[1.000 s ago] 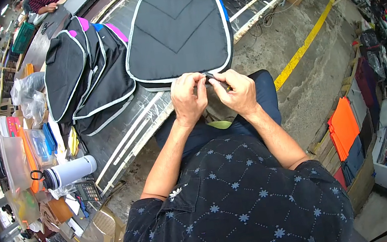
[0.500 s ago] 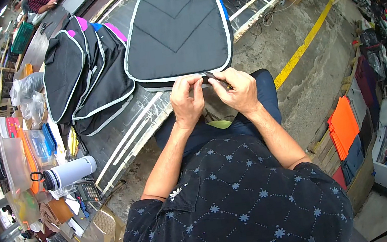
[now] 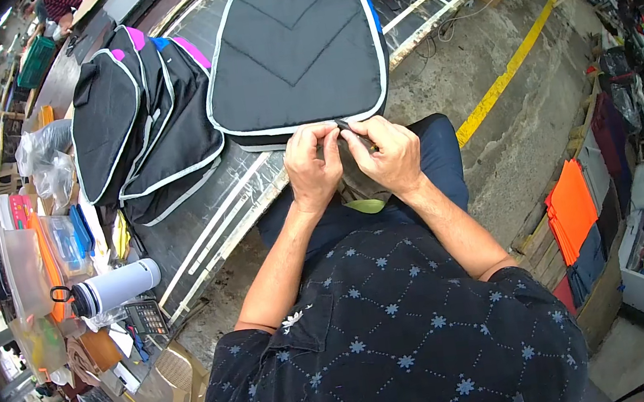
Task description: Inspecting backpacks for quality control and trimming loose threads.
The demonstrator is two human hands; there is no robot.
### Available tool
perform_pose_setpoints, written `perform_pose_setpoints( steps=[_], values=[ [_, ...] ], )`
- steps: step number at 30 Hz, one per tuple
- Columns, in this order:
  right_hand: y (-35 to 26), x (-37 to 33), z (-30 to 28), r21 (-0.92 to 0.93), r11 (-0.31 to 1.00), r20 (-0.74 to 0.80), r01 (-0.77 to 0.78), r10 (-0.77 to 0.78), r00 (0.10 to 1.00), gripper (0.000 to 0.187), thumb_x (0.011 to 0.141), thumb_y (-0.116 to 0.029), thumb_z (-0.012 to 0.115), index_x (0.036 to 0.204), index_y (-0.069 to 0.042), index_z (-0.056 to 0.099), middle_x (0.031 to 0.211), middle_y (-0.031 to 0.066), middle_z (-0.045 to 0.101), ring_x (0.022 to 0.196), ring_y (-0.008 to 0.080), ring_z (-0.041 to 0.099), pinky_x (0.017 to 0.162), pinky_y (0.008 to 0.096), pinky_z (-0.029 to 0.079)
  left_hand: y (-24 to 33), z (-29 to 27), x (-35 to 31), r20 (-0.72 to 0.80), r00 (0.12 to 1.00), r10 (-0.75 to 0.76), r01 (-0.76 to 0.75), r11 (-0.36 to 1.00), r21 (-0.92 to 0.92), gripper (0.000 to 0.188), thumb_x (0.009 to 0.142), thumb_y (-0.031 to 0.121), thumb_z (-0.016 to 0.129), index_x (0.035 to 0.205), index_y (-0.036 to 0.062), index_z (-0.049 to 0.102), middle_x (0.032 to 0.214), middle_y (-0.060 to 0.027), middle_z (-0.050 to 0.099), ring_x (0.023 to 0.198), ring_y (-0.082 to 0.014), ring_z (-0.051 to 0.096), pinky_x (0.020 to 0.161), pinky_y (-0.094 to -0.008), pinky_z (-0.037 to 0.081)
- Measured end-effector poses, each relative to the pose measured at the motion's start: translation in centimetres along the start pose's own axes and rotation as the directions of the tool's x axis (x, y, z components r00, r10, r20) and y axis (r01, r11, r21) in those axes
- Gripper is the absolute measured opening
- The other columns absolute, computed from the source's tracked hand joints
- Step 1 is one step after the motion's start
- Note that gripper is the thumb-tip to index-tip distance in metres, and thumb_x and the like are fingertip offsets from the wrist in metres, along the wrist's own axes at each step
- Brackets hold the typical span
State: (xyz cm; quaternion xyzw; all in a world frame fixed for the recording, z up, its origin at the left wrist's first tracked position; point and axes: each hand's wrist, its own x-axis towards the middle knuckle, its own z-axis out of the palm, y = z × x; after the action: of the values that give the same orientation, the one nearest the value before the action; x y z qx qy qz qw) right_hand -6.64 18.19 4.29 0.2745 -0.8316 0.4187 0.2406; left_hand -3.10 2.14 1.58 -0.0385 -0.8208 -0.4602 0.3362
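Observation:
A black quilted backpack panel [image 3: 295,84] with stitched V lines and light grey binding lies in front of me, on top of more black fabric. At its near edge my left hand [image 3: 313,163] is closed in a pinch, thumb and forefinger against the binding. My right hand [image 3: 386,153] meets it there, also closed, pinching a small dark piece [image 3: 342,125]. The fingertips nearly touch, and most of that piece is hidden between them. More black backpack pieces [image 3: 169,131] with grey binding and pink and blue patches overlap to the left.
The dark worktable [image 3: 204,219] has a pale worn edge. At its left stand a white bottle [image 3: 119,287], a calculator [image 3: 146,318] and clear plastic containers [image 3: 28,273]. A plastic chair [image 3: 179,379] is at lower left. Orange fabric [image 3: 572,210] hangs over stacked material to the right.
My right hand has moved slightly left, toward my left fingertips. The dark piece in it now shows less. The backpack panel stays in place.

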Motion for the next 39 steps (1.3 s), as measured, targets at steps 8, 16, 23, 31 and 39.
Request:
perform_pose_setpoints(
  steps=[8,16,23,31,39],
  values=[
    [1.0,-0.3,0.1,-0.096,0.989,0.022,0.114,-0.112,0.993,0.011,0.09,-0.014,0.084,0.094,-0.008,0.076,0.08,0.0041,0.071,0.068,0.0253,0.07,0.063,0.0368,0.051,0.2,-0.1,-0.1,0.0,1.0,-0.006,0.006,1.0,0.01,0.012,0.092,0.001,0.078,0.098,0.0037,0.068,0.093,-0.0101,0.073,0.082,-0.0304,0.07,0.079,-0.0416,0.053],
    [2.1,-1.7,1.5,0.471,0.813,-0.083,-0.342,0.427,0.9,0.034,0.099,-0.021,0.084,0.121,-0.004,0.065,0.074,-0.0052,0.056,0.063,0.0066,0.05,0.06,0.0278,0.041,1.1,-1.5,1.2,-0.047,0.99,0.13,-0.122,0.981,0.148,0.015,0.09,0.006,0.083,0.102,0.0093,0.074,0.091,-0.0039,0.072,0.083,-0.0262,0.066,0.078,-0.0408,0.048],
    [2.6,-0.5,1.8,0.64,0.489,0.1,-0.592,0.711,0.696,0.034,0.098,-0.021,0.086,0.089,-0.011,0.055,0.079,-0.0067,0.055,0.067,0.002,0.046,0.06,0.0228,0.039,1.8,-1.8,2.2,0.012,0.984,0.176,-0.17,0.928,0.331,0.015,0.086,0.011,0.087,0.099,0.014,0.081,0.085,-0.0014,0.065,0.08,-0.0238,0.062,0.073,-0.0398,0.044],
    [4.0,-1.8,3.1,0.74,0.467,0.093,-0.484,0.641,0.762,0.026,0.101,-0.006,0.081,0.094,-0.009,0.056,0.084,-0.0058,0.061,0.068,-0.0003,0.048,0.058,0.0199,0.038,2.5,-1.3,3.0,0.109,0.982,0.153,-0.182,0.921,0.344,0.017,0.082,0.012,0.089,0.098,0.012,0.081,0.083,-0.0029,0.065,0.074,-0.0237,0.064,0.071,-0.0405,0.044],
    [2.9,-1.1,2.2,0.69,0.507,0.148,-0.517,0.601,0.786,0.025,0.101,-0.006,0.08,0.094,-0.007,0.057,0.084,-0.0077,0.059,0.07,-0.0015,0.045,0.059,0.0195,0.037,4.3,-0.9,2.8,0.202,0.933,-0.298,0.316,0.947,-0.061,0.006,0.088,0.002,0.079,0.091,0.0019,0.074,0.091,-0.0056,0.068,0.074,-0.0145,0.063,0.065,-0.0314,0.05]
  ],
)
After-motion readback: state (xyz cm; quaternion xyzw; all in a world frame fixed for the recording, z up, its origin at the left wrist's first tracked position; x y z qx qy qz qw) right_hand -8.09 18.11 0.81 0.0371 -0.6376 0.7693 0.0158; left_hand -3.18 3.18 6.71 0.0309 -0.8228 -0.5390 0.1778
